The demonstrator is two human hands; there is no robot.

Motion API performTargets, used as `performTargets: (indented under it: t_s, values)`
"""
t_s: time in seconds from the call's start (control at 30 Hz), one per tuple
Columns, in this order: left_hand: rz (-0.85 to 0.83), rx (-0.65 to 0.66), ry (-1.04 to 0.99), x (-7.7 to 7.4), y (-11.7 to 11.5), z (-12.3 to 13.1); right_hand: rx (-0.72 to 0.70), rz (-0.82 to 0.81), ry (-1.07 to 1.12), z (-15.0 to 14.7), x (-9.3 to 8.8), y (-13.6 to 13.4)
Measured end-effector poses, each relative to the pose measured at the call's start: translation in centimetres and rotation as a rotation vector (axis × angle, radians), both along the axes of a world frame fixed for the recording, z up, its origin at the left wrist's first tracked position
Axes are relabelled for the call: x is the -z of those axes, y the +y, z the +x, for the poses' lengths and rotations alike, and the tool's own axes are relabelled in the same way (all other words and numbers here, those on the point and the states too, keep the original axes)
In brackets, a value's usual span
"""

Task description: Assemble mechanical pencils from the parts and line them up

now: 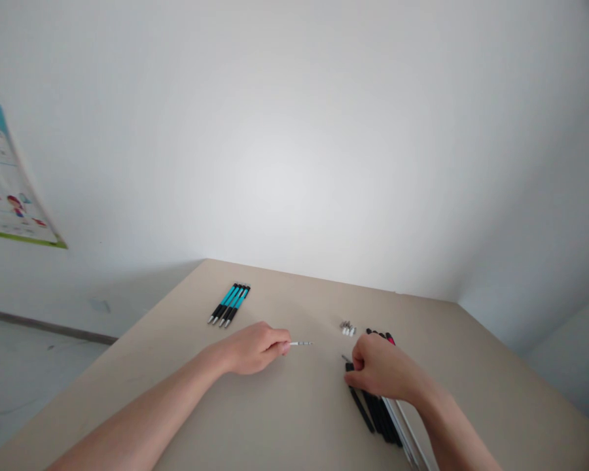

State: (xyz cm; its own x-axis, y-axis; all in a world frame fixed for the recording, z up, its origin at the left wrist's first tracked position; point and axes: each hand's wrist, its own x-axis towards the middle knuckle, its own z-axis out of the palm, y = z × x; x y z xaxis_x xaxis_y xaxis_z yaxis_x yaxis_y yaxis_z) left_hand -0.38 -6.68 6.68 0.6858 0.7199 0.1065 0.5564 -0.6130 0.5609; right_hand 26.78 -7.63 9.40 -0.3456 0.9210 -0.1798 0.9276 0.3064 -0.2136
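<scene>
My left hand (262, 348) is closed in a pinch round a thin white pen refill (302, 343), whose narrow end sticks out to the right over the table. My right hand (377, 367) is bent down over a group of black pen parts (380, 418), fingers curled together. A short thin grey piece (345, 358) shows just beside its fingertips; whether they grip it or a black part I cannot tell. Several long white refills (406, 432) lie under the right wrist, partly hidden. Beyond the right hand are small metal and white pieces (348, 328).
Several blue and black pens (230, 305) lie side by side at the left back of the beige table (275, 418). Black ends and a pink piece (390, 338) show behind my right hand. The table's back edge is by a white wall with a poster (14, 183) on the left.
</scene>
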Motion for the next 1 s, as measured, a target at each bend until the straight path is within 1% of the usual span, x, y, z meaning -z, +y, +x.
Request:
performTargets:
  t_s: [0.13,0.27,0.37,0.43,0.47,0.53,0.6,0.67,0.77,1.0]
  values:
    - [0.009,-0.003,0.001,0.0,0.0,0.1,0.024,-0.109,-0.037,0.0,-0.8,-1.1]
    - [0.009,-0.001,0.009,0.0,0.0,0.0,0.025,-0.101,-0.038,-0.5,-0.6,-2.0]
    - [0.015,0.000,0.005,0.1,0.0,0.0,-0.028,-0.133,-0.032,-1.1,-0.4,-2.4]
    - [0.020,0.003,-0.001,0.2,0.1,0.0,-0.094,-0.152,0.004,-1.5,-0.4,-2.5]
    - [0.022,0.004,-0.001,0.2,0.1,0.0,-0.132,-0.137,0.040,-1.7,-0.5,-2.5]
    - [0.029,0.009,0.004,0.3,0.2,-0.1,-0.195,-0.047,0.140,-2.3,-0.6,-2.3]
    - [0.032,0.014,0.010,0.4,0.2,-0.1,-0.201,0.083,0.223,-2.8,-0.7,-1.9]
    - [0.028,0.014,0.010,0.3,0.3,-0.1,-0.169,0.153,0.247,-3.1,-0.5,-1.4]
    - [0.015,0.012,0.009,0.2,0.2,-0.1,-0.152,0.154,0.242,-3.1,-0.1,-0.9]
    - [0.034,0.004,0.037,0.6,0.4,-0.2,-0.221,0.207,0.271,-2.7,0.4,-0.8]
